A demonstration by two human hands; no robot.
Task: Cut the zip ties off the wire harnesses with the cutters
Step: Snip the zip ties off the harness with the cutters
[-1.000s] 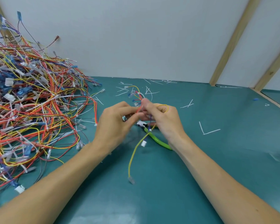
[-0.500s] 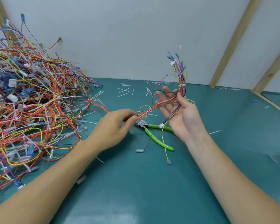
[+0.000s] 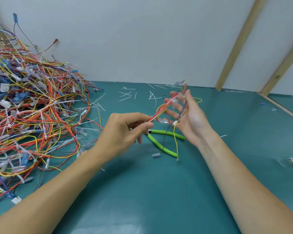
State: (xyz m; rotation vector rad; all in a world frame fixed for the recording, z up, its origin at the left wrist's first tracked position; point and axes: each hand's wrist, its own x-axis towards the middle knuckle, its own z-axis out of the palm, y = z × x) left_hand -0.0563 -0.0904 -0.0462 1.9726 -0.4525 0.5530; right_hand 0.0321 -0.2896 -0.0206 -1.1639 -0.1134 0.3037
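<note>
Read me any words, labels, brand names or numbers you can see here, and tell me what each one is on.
None can be read.
The green-handled cutters on the table show no legible brand.
The connectors and tags in the wire pile are too small and blurred to read.
The harness between the hands shows no text.

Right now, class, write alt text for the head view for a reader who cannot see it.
Two bare hands hold a small wire harness above a teal table: the left hand pinches one end, the right hand supports the other. Green-handled cutters lie beneath; a large wire pile sits left.
</note>
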